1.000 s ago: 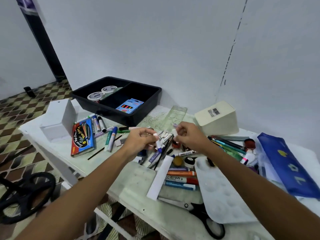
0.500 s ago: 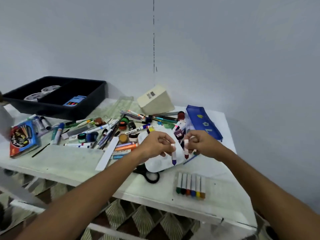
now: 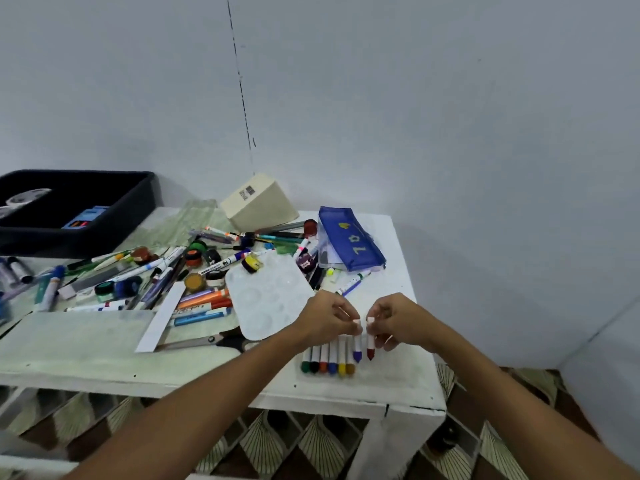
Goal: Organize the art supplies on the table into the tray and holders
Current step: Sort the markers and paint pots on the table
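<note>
With my left hand pinching the blue crayon and my right hand the red crayon, just right of the crayon row, I would lower each parallel, tips matching.

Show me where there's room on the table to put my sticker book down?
The front left of the table is bare, between the white paper strip, the scissors and the near edge. A smaller patch lies at the front right corner, past the crayon row. The middle is crowded with markers, paint pots and the palette.
</note>
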{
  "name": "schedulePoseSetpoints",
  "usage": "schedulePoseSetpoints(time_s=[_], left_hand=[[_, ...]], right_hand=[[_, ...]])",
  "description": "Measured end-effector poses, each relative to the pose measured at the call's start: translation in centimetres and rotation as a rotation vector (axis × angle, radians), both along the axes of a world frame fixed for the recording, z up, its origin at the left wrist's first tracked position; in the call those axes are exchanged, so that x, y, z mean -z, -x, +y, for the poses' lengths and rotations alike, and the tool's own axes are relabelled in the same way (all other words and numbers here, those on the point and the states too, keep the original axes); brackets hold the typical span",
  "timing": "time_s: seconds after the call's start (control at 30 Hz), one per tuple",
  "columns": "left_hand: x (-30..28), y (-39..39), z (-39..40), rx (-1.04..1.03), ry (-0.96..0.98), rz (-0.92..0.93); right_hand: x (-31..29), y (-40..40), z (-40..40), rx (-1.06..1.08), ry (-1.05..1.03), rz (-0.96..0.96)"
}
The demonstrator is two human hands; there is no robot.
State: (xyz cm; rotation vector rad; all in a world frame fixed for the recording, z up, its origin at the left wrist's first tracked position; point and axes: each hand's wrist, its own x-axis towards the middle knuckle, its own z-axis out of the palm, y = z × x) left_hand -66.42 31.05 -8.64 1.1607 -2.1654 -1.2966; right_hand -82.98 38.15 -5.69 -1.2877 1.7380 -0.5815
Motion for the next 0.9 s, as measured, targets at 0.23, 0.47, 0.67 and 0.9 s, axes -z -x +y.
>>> schedulePoseSetpoints(time_s=[0.23, 0.47, 0.67, 0.9], left_hand=[[0.9, 0.6, 0.5, 0.083, 0.127, -0.119], [1.5, 0.2, 1.2, 0.148, 0.362, -0.223], [1.8, -0.3, 1.3, 0.217, 0.477, -0.227], [1.6, -0.8, 1.5, 0.312, 0.584, -0.316]], right_hand=[[1.3, -0.6, 0.8, 0.058, -0.011, 0.013], [1.9, -1.0, 0.9, 0.088, 0.015, 0.072], [1.6, -1.2, 1.0, 0.069, 0.0, 0.097], [1.5, -1.3, 1.1, 0.05, -0.024, 0.11]])
